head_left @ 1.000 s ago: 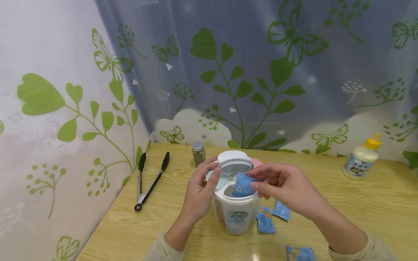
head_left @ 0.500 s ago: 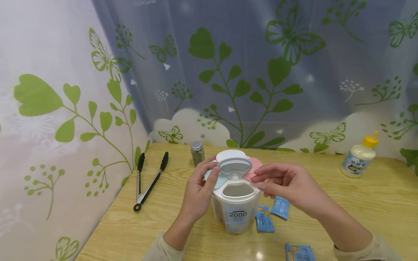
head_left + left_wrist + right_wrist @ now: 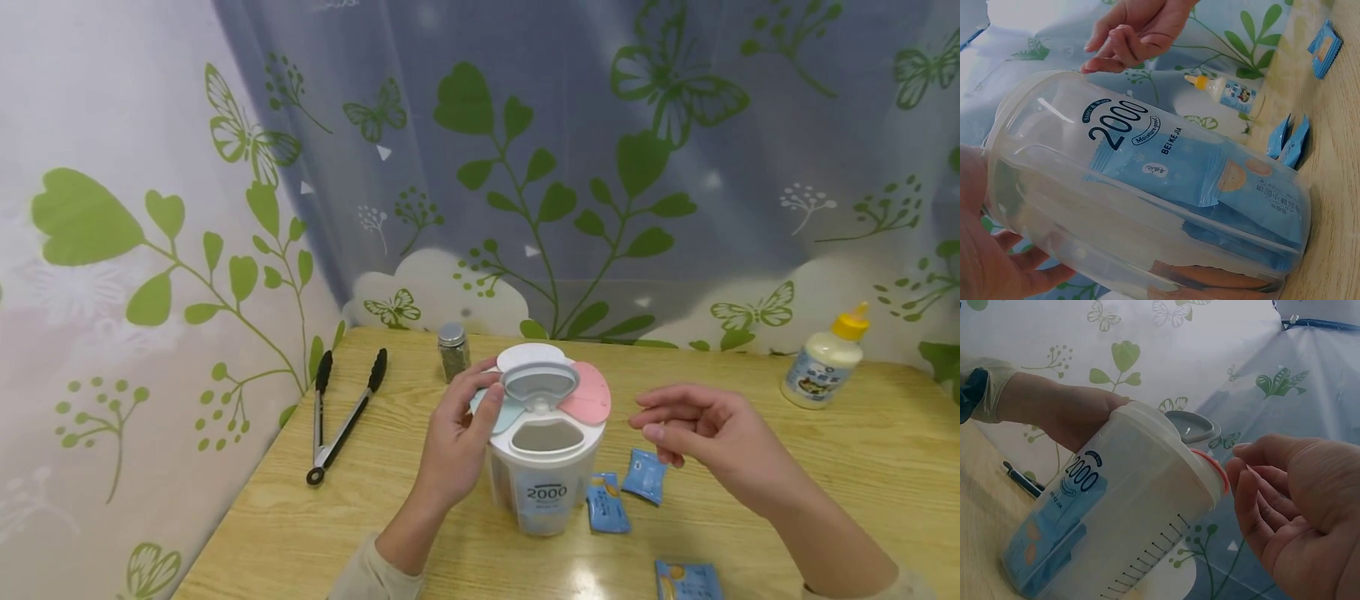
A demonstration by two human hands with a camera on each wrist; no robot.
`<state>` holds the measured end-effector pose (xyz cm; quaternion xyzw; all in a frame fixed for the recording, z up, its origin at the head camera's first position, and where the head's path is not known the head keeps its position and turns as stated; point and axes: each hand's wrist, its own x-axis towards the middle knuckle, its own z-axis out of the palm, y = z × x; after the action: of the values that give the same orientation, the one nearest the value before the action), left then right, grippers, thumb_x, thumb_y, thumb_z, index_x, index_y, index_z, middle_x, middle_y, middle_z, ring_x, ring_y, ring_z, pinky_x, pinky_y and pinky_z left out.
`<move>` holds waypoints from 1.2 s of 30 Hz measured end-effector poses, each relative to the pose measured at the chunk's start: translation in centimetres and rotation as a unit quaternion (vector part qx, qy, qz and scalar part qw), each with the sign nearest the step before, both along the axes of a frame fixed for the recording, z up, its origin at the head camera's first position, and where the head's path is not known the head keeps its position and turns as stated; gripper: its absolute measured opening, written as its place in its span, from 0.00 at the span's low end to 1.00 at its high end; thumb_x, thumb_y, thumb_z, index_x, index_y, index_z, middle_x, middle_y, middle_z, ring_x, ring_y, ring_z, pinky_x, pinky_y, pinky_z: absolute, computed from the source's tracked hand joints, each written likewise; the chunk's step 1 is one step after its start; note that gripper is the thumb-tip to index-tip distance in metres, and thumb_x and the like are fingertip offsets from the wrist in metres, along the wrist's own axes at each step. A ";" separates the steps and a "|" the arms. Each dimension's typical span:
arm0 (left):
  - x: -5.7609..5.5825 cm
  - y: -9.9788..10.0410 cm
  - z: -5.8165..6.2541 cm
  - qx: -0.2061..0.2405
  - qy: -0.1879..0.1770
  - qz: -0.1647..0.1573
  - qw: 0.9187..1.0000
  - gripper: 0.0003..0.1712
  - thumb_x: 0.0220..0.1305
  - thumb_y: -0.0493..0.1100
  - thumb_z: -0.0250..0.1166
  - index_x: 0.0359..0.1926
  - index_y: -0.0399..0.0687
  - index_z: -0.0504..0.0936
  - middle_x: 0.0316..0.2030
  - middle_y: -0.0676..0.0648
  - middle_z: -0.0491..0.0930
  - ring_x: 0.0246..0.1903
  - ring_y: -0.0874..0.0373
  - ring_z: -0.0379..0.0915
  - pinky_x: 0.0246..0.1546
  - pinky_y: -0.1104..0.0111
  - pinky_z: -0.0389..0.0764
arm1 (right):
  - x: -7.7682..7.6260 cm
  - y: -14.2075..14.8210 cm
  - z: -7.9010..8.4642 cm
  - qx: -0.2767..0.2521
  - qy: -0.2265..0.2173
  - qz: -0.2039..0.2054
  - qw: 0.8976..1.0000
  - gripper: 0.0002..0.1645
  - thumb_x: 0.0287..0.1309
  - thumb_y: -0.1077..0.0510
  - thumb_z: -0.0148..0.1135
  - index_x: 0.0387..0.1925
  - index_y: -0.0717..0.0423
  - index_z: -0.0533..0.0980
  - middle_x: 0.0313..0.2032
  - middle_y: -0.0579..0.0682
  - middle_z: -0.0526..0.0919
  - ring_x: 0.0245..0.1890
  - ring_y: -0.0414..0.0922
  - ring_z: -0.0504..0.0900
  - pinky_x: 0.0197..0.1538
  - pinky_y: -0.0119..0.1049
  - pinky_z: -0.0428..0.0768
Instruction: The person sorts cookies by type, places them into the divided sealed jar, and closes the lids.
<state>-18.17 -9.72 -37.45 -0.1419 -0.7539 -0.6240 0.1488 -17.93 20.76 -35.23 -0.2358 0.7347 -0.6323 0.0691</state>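
Note:
A clear storage container (image 3: 546, 492) marked 2000 stands upright on the table, its white top bearing white, grey, blue and pink flaps. The grey flap (image 3: 542, 382) is raised above an uncovered opening. My left hand (image 3: 459, 446) grips the container's left side near the top, thumb on the lid. Blue snack packets (image 3: 1166, 172) lie inside, seen through the wall in the left wrist view. To the right of the container, my right hand (image 3: 708, 433) hovers with loosely bent fingers and holds nothing. Below it, a blue packet (image 3: 645, 477) and another packet (image 3: 608, 503) lie on the table.
One more blue packet (image 3: 687, 581) lies at the near edge of the view. Black-tipped tongs (image 3: 341, 433) lie spread at the left. A small jar (image 3: 453, 353) stands behind the container; a yellow-capped bottle (image 3: 821, 367) stands at the back right.
The blue packet my right hand held over the opening has dropped into the container. The right hand has since moved away to the right. My left hand stays on the container.

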 end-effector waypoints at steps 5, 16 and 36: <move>0.1 0.0 0.0 0.004 -0.004 -0.003 1.000 0.14 0.76 0.46 0.55 0.53 0.48 0.82 0.66 0.50 0.72 0.67 0.52 0.68 0.49 0.70 0.79 | -0.2 1.0 -1.5 0.004 -0.011 -0.006 1.000 0.16 0.68 0.67 0.58 0.55 0.56 0.77 0.46 0.45 0.88 0.32 0.38 0.85 0.33 0.35 0.83; 0.1 0.0 0.0 0.006 0.000 -0.006 1.000 0.14 0.76 0.46 0.55 0.53 0.48 0.82 0.66 0.49 0.73 0.67 0.52 0.68 0.49 0.70 0.80 | -1.0 2.7 -6.1 -0.010 -0.066 -0.013 0.998 0.18 0.68 0.66 0.58 0.57 0.51 0.77 0.47 0.44 0.88 0.38 0.38 0.86 0.35 0.33 0.83; -0.1 -0.1 0.0 0.000 0.006 -0.003 1.000 0.14 0.76 0.46 0.55 0.53 0.46 0.82 0.66 0.48 0.72 0.67 0.50 0.68 0.49 0.70 0.80 | -3.4 3.8 -11.7 0.073 -0.125 -0.082 0.986 0.31 0.63 0.60 0.66 0.63 0.71 0.69 0.54 0.53 0.85 0.39 0.35 0.86 0.37 0.33 0.84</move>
<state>-18.27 -9.79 -37.45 -0.1482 -0.7524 -0.6237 0.1516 -21.35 24.57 -46.94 -0.0888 0.7815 -0.6047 0.1254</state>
